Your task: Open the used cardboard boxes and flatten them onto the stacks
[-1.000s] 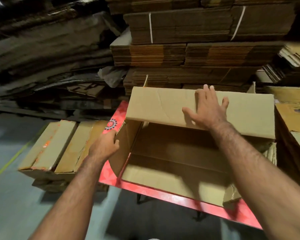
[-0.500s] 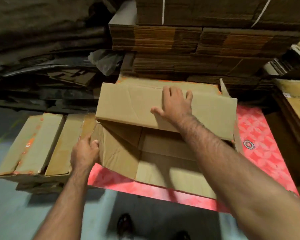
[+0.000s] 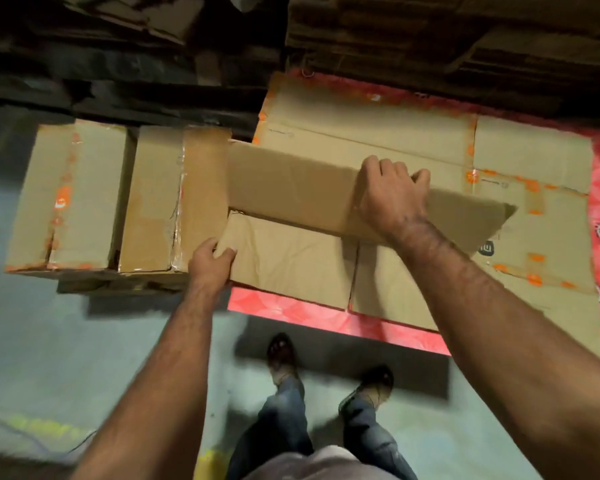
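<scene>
Box [image 3: 291,258], nearly collapsed, is held over the flat sheet [image 3: 378,133] that lies on the red desk [image 3: 326,318]. Its upper panel is pinched at the far edge by the right hand [image 3: 390,194], fingers curled over the rim, so that grip is closed on cardboard. The left hand [image 3: 210,261] holds the box's 9 o'clock edge, thumb on top. Taped boxes [image 3: 118,199] stand just beside it at 9 o'clock, and dark stacks [image 3: 430,39] rise at 12 o'clock.

The step in hand is judged to be the final flattening. The upper panel should be drawn toward 12 o'clock and pressed down along its creases, while the 9 o'clock edge is kept square with the sheet beneath. Pressure is best spread by open palms once the panel is down. A skewed fold could spring back or overhang the desk at 6 o'clock.
</scene>
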Tool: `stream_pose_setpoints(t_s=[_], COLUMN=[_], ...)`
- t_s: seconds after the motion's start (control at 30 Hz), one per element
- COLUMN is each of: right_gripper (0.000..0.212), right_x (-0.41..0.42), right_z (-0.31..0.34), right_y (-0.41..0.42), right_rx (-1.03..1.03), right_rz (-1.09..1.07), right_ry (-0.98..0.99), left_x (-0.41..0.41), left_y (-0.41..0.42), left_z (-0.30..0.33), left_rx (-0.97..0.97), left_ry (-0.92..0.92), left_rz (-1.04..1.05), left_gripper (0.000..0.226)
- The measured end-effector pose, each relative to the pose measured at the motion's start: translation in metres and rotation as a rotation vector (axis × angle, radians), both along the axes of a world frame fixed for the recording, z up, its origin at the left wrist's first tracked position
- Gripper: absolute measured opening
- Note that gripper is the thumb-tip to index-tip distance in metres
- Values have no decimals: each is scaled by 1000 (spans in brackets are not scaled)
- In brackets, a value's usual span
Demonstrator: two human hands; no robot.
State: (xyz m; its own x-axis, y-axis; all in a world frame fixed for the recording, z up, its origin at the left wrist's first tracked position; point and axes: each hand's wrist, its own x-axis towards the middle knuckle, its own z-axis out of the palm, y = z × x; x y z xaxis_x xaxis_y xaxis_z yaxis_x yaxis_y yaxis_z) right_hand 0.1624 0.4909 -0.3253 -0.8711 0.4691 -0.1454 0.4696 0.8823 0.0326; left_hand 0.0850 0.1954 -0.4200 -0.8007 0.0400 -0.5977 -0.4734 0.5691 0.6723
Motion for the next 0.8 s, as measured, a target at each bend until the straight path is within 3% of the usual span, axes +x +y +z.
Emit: stream_pose_setpoints(t_s=[0.07,0.1,0.23,0.37,0.5,0.57,0.67,0.73,0.8], right_gripper=[37,38,71,87,89,86,76,77,80], right_x=[3,11,78,117,117,129,171,208,240], right_z=[20,25,-12,-71,-68,-55,-41,-42,-43], right_y=[-4,-11,-62,-81,-73,-63,-40,-14,9], right_rx=[-115,-178,-269,-265,-488,-585,-499,-501,-655], right_rz=[92,157,253,197,129,-93,-747,-1186,-1483], right_ry=[-211,-306,-339,-462,-342,-62,475,680,803], left_x=[6,10,36,63,76,81,94,107,121], left_y=[-7,-12,-27,-24,-9,1,26,47,65], left_z=[3,3,-3,0,5,4,1,-3,-2], left_rx=[196,297,680,753,726,707,670,650,639], left_ry=[-129,-186,-415,-458,-415,-394,-373,-377,-390], left_rz=[225,332,606,709,670,653,614,562,502], left_gripper=[12,18,78,86,75,69,53,39,25])
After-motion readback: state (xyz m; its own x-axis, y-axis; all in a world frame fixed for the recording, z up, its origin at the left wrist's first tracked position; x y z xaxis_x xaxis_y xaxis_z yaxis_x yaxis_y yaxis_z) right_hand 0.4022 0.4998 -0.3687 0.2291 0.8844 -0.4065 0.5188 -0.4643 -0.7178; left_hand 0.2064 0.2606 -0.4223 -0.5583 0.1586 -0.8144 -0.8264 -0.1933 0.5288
